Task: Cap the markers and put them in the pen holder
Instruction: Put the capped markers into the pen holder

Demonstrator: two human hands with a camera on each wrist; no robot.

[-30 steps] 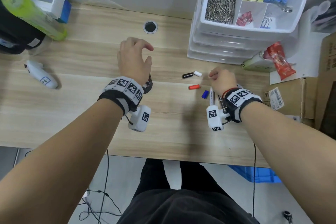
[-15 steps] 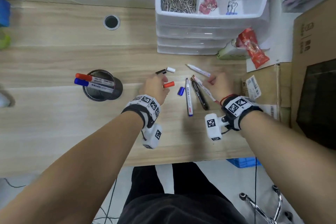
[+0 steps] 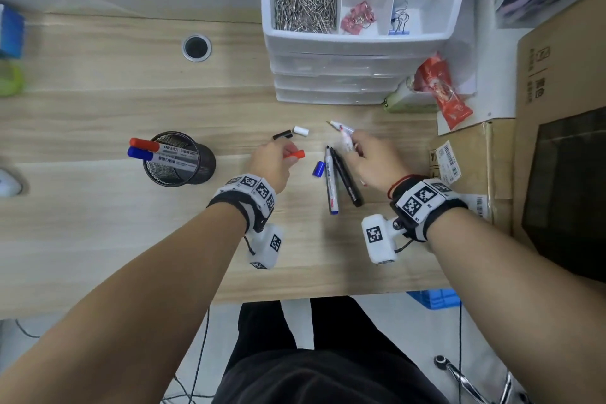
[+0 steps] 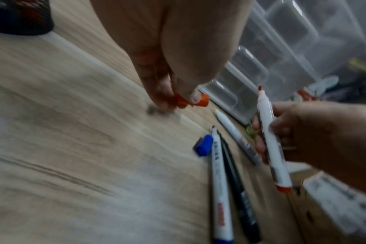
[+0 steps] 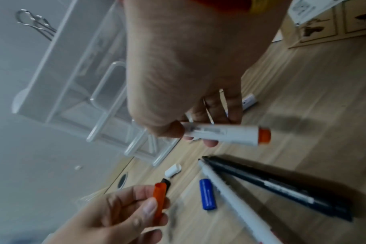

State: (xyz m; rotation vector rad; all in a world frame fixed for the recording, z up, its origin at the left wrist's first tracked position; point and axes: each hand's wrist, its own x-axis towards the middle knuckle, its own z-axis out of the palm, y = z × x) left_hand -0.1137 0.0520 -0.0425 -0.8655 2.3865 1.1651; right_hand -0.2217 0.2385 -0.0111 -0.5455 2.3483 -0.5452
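My left hand (image 3: 288, 154) pinches a red cap (image 3: 296, 154) between thumb and fingers just above the table; the cap also shows in the left wrist view (image 4: 191, 101). My right hand (image 3: 354, 149) grips an uncapped white marker with a red tip (image 4: 271, 145), lifted off the table, about a hand's width right of the cap. A black mesh pen holder (image 3: 178, 161) at the left holds a red-capped and a blue-capped marker. On the table lie an uncapped blue marker (image 3: 331, 184), an uncapped black marker (image 3: 347, 179), another white marker (image 3: 337, 125), a blue cap (image 3: 318, 169), a black cap (image 3: 282, 134) and a white cap (image 3: 301, 131).
A white drawer organiser (image 3: 344, 75) with clips stands behind the markers. A cardboard box (image 3: 557, 92) and a red packet (image 3: 442, 92) lie at the right. A cable hole (image 3: 196, 47) sits at the back. The table's front edge (image 3: 328, 295) is near my wrists.
My left hand has picked the red cap up off the table. My right hand has lifted the red-tipped marker, and the two hands have drawn closer.
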